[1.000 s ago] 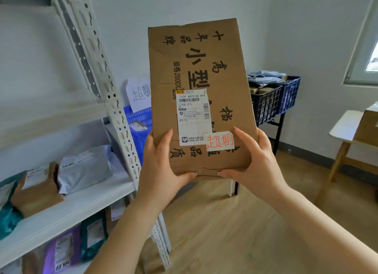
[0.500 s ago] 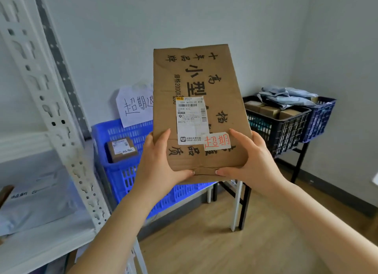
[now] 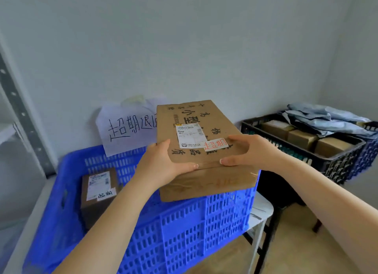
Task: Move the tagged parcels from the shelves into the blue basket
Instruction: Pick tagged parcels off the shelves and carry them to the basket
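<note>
Both hands, left hand [image 3: 163,163] and right hand [image 3: 251,153], grip a tagged cardboard parcel [image 3: 196,138] above the blue basket [image 3: 184,233]; a smaller tagged parcel [image 3: 98,190] lies inside, left of them.

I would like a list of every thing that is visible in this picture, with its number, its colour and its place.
Large cardboard parcel: 1, brown with a red-lettered tag, held over the blue basket.
Blue basket: 1, blue, front centre.
Small parcel: 1, brown with white labels, inside the blue basket at left.
Paper sign: 1, white with black handwriting, on the wall behind the basket.
Black basket: 1, black, at right.
Boxes: at least 3, brown, inside the black basket.
Mailer bags: several, grey-blue, piled at the right rear.
Shelf upright: 1, white, far left.
Left hand: 1, gripping the parcel's near left corner.
Right hand: 1, gripping its near right corner.
</note>
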